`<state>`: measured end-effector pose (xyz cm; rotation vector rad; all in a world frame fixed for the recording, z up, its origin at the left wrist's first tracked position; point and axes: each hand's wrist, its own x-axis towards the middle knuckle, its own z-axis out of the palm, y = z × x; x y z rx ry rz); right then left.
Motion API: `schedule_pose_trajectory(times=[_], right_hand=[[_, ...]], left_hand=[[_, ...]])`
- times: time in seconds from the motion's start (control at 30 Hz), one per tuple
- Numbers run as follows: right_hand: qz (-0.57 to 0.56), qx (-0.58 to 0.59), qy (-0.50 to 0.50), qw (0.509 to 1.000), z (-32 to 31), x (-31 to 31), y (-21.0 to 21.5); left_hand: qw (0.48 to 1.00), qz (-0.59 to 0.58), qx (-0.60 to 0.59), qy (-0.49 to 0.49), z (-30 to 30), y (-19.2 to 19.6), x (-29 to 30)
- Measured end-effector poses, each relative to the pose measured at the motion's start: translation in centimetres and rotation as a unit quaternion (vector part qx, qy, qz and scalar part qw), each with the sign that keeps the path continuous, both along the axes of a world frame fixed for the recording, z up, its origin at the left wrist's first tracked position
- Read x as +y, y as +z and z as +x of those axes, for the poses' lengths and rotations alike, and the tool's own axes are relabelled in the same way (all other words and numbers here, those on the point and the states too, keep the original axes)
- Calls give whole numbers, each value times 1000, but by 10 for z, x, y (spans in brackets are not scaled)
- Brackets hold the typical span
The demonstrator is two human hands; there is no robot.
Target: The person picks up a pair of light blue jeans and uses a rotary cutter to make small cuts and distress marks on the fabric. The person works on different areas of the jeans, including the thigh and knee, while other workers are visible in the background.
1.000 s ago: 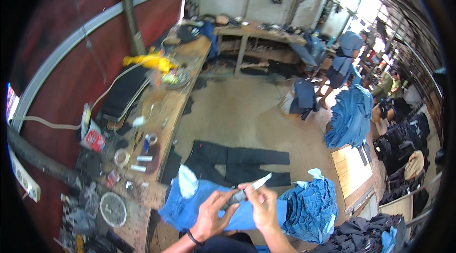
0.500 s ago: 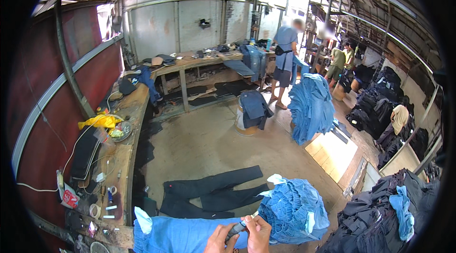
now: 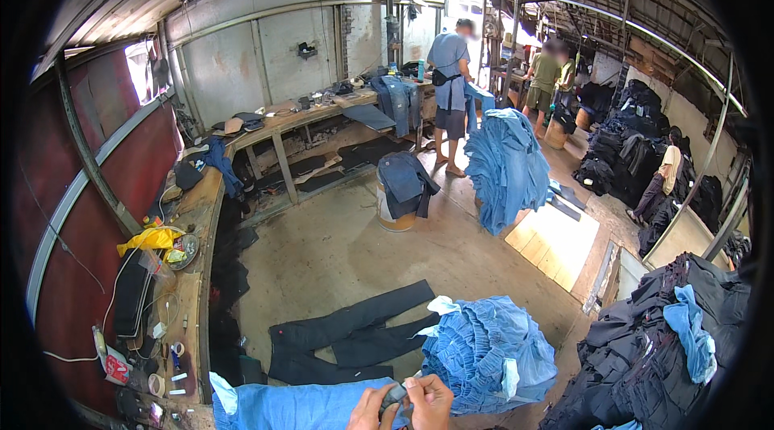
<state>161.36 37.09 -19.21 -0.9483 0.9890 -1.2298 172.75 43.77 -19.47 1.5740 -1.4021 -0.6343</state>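
Grey and stubby, the small hand tool (image 3: 393, 394) is up between your hands, over the light-blue denim garment (image 3: 294, 406). Your left hand (image 3: 371, 409) pinches its body, and your right hand (image 3: 432, 402) has thumb and fingers closed at its tip. Just to the right sits your gathered blue denim bundle (image 3: 480, 353), with dark trousers (image 3: 298, 341) spread flat beyond. Out on the floor, a round drum (image 3: 393, 223) wears dark denim (image 3: 405, 180) draped across its top, hiding whatever is inside. Over on your left bench, a shallow round dish (image 3: 192, 254) carries small bits, too tiny to tell, right beside yellow plastic (image 3: 149, 240).
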Motion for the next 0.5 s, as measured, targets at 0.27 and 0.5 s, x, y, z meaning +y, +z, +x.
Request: schedule_pose_trajectory(times=[0.27,0.5], right_hand=[[12,-33,7,999,21,-6,18],[5,-34,16,999,21,2,11]], left_hand=[[999,19,15,28,11,12,1],[999,-15,-32,34,11,18,1]])
